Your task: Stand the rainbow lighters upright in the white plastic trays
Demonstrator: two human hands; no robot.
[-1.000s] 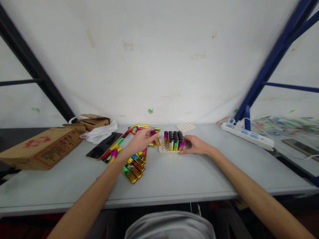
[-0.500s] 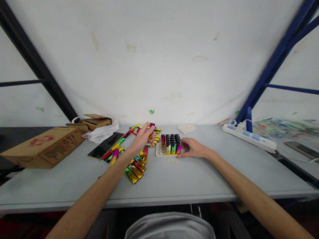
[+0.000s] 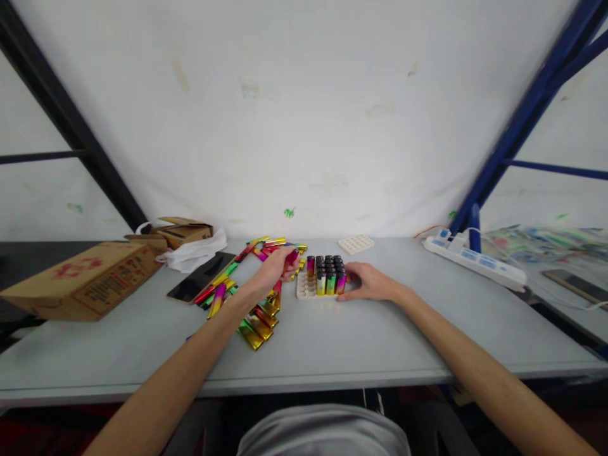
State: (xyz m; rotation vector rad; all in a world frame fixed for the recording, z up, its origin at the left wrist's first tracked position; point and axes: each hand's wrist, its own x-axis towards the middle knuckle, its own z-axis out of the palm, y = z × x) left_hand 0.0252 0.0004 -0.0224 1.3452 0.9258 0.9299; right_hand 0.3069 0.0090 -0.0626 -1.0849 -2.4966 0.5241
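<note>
My left hand (image 3: 279, 265) is closed around a shiny magenta-red lighter (image 3: 292, 256), held above the table just left of a white holed tray (image 3: 306, 294). Lighters with black tops (image 3: 331, 272) stand upright in the tray's right part, in yellow, green and pink. One more purple-and-gold lighter (image 3: 310, 266) stands alone in the back row, and holes show bare at the left front. My right hand (image 3: 367, 282) grips the tray's right side, thumb at the front corner and fingers against the lighters. Loose metallic lighters (image 3: 259, 323) lie scattered under and around my left forearm.
A second white holed tray (image 3: 356, 244) lies near the wall. On the left are a dark flat panel (image 3: 199, 278), a white plastic bag (image 3: 197, 251) and cardboard boxes (image 3: 90, 278). A power strip (image 3: 475, 261) with cables lies at the right.
My left hand has moved slightly right and down toward the tray, with the lighter tilting in its fingers. My right hand and the tray have stayed in place.
</note>
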